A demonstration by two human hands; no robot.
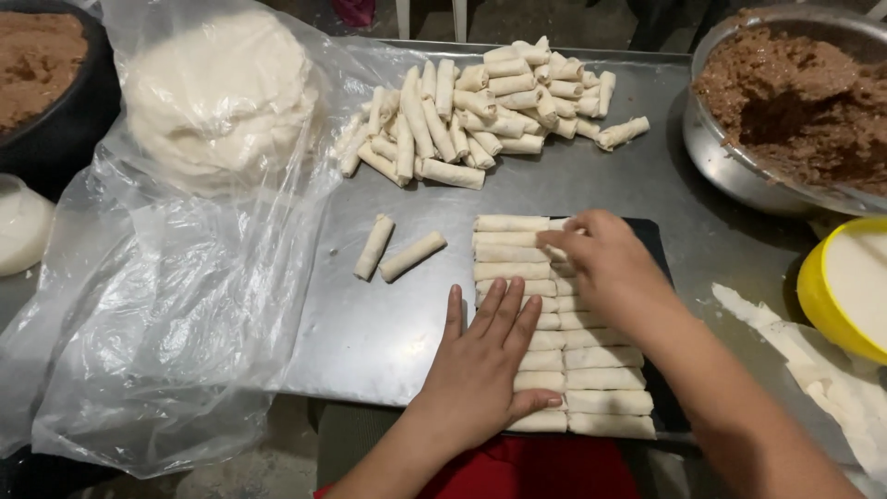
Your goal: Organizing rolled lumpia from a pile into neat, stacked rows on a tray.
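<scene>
Steel worktop [388, 323], dull grey, scuffed, fills most of the view; its near edge runs along 6 o'clock with dark floor below. Dim room, chair or table legs just visible past the far edge at 12.

Left hand [480, 365] lies flat, fingers spread wide, palm down on the left column of raw spring rolls [591, 370] at 6 o'clock, holding nothing. Right hand [605, 263] sits at centre-right, fingers curled narrow, tips pinching or pressing a roll end in the upper rows; can't tell if it actually grips. The rolls lie in two tight side-by-side columns on a black tray [658, 249], touching each other.

Two loose rolls [397, 249] lie on bare steel just left of the tray, around 9 from the right hand. Big heap of finished rolls [480, 111] at 12. Clear plastic bag [166, 305] sprawls from 9 to 7, with a round stack of pale wrappers [217, 92] inside it at 10–11. Dark bowl of brown filling [42, 65] at 10, far corner. Metal bowl of brown filling [785, 102] at 2. Yellow bowl [818, 296] at 3, pale contents. Wrapper scraps [813, 365] at 4. White container [20, 226] at 9, edge only.
</scene>
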